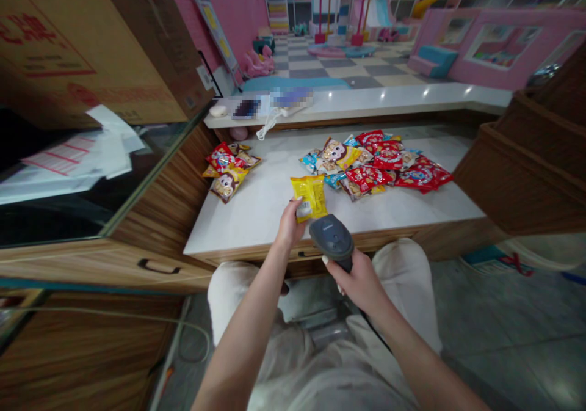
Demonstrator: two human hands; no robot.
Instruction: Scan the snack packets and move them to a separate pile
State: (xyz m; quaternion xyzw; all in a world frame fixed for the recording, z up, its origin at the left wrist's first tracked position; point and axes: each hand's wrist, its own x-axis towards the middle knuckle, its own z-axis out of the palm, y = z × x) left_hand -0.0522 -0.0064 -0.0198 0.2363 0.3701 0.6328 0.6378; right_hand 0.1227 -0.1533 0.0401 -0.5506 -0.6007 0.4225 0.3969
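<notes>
Pinched in my left hand [292, 225] is a yellow snack bag [314, 192], its printed back with a barcode patch turned up toward me. My right hand [359, 276] grips a dark grey barcode scanner [332, 237] by its handle, the head pointing at the bag from just below and to the right. A heap of red, blue and yellow snack bags [373, 162] lies beyond, on the right of the white desk [265, 215]. At the desk's left side sits a smaller pile of similar bags [227, 170].
A raised ledge [394, 101] behind the desk holds a blurred phone-like item [246, 109] and a white cable [268, 125]. Cardboard boxes [151, 44] and papers [107, 148] stand on the left counter. A brown woven basket [522, 154] borders the right.
</notes>
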